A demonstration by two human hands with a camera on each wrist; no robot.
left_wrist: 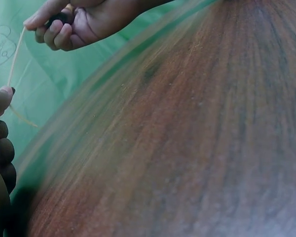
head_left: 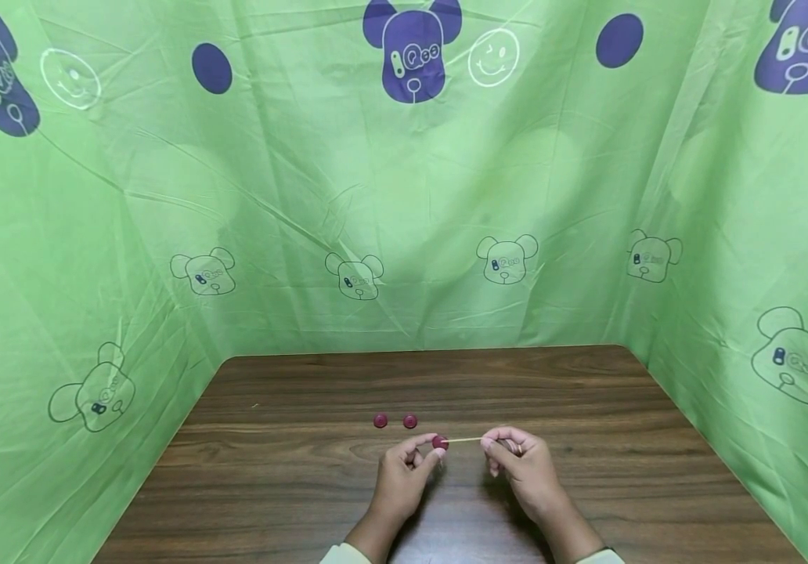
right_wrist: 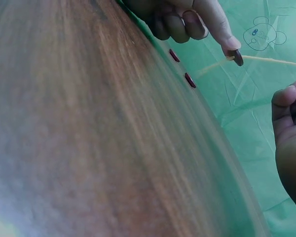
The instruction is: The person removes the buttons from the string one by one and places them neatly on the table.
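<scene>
Over the front middle of the wooden table, my left hand pinches a small dark red button between thumb and forefinger. A thin tan cord runs taut from the button to my right hand, which pinches its other end. In the right wrist view the button sits at the left hand's fingertips, with the cord passing through it. In the left wrist view the cord leads up to the right hand, whose curled fingers also hold something dark.
Two more red buttons lie side by side on the table just beyond my hands. A green printed cloth walls in the table at the back and on both sides.
</scene>
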